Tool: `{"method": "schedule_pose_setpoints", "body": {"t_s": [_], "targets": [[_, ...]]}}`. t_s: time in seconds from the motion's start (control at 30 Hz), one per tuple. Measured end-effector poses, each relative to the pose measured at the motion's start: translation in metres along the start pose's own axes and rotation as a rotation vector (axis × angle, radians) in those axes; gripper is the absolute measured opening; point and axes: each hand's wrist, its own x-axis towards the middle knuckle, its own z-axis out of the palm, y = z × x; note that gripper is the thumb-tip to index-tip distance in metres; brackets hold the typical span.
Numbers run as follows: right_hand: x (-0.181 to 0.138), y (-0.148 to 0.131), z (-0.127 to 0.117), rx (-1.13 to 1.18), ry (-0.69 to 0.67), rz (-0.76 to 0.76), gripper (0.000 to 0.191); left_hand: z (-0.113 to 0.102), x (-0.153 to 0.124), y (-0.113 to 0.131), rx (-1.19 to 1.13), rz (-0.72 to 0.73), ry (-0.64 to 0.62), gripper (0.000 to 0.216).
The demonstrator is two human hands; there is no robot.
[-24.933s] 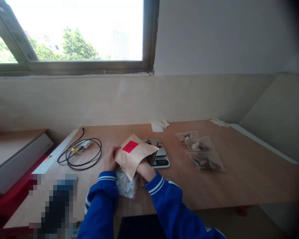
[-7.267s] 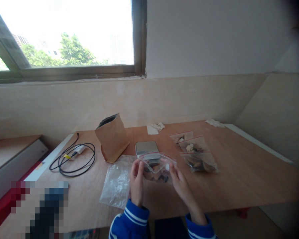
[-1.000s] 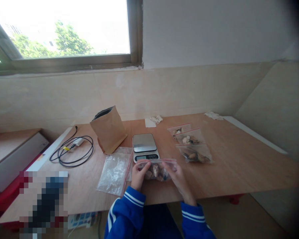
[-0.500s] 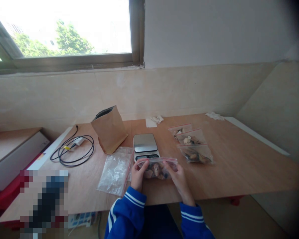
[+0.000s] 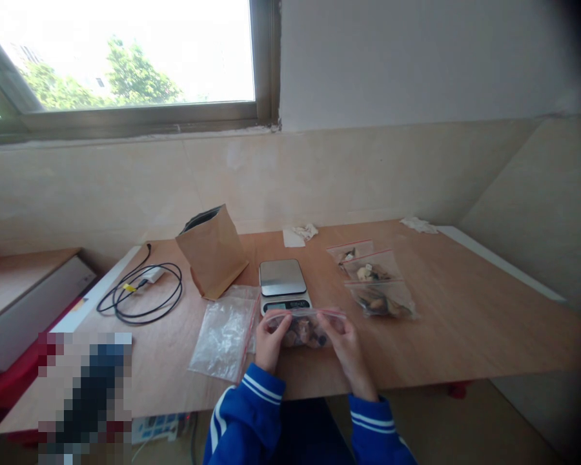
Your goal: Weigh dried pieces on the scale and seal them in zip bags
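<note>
A small clear zip bag [image 5: 304,328] with a red seal strip, holding brown and dark pieces, is pinched at its top edge between both hands just in front of the digital scale [image 5: 283,285]. My left hand [image 5: 270,339] grips its left end, fingers closed. My right hand [image 5: 345,341] grips its right end, fingers closed. The scale's steel platform has nothing on it. Three filled zip bags [image 5: 376,284] lie in a row to the right of the scale.
An open brown paper pouch [image 5: 213,250] stands left of the scale. A stack of clear zip bags [image 5: 223,332] lies at front left. A coiled black cable [image 5: 142,292] lies further left. Crumpled tissues [image 5: 300,234] sit by the wall. A pixelated patch [image 5: 84,394] covers the lower left.
Over the last second both hands kept pinching the bag's top edge, shifting only slightly along it. Seven seconds ago the bag was held up open; now it is low and flatter.
</note>
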Motion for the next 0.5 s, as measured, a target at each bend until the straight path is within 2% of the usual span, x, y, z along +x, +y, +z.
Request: {"method": "schedule_pose_setpoints", "body": {"t_s": [0.3,0.5], "targets": [[-0.0008,-0.0042,0.0035,-0.053,0.006,-0.159,0.020,-0.0001,-0.0029,0.0019,0.011,0.020,0.032,0.023],[-0.0026,-0.0056,0.0017,-0.020,0.000,-0.058,0.025,-0.0007,-0.0068,0.0055,-0.050,-0.035,-0.005,0.023]]}}
